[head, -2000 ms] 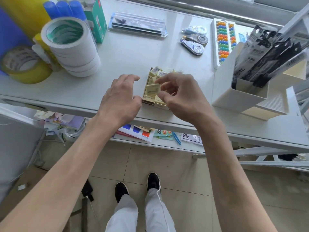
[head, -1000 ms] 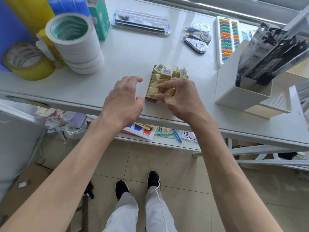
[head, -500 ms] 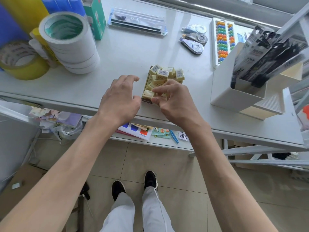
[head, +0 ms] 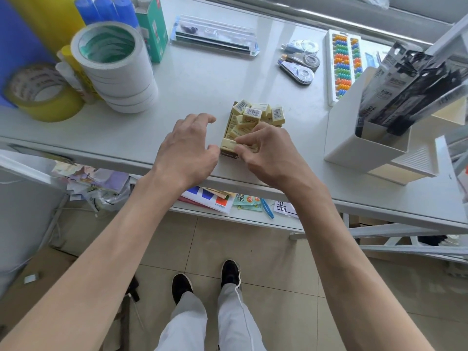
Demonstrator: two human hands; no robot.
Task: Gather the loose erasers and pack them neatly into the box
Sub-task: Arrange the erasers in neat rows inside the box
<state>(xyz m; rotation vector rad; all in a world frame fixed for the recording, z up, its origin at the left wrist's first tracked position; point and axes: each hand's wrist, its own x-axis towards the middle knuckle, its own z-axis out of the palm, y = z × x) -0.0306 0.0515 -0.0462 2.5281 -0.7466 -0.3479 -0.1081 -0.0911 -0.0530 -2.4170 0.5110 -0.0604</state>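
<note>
A small brown box (head: 229, 153) sits near the front edge of the white table (head: 207, 82), filled with pale yellow erasers (head: 253, 115); several at the far end lie loose and tilted, barcodes up. My left hand (head: 187, 150) rests against the box's left side, thumb touching its near corner, fingers spread. My right hand (head: 268, 150) covers the near right part of the box, thumb and forefinger pinching an eraser (head: 229, 145) lying in the front row. The right half of the box is hidden under that hand.
A stack of white tape rolls (head: 119, 69) and a yellow tape roll (head: 40, 92) stand at the left. A white organiser with black packets (head: 367, 138) stands at the right. Correction tapes (head: 298, 64), an abacus (head: 343, 64) and a ruler pack (head: 215, 36) lie further back.
Two seconds ago my right hand held an eraser above the box; it has come down and now presses the eraser into the front row. My left hand has stayed beside the box.
</note>
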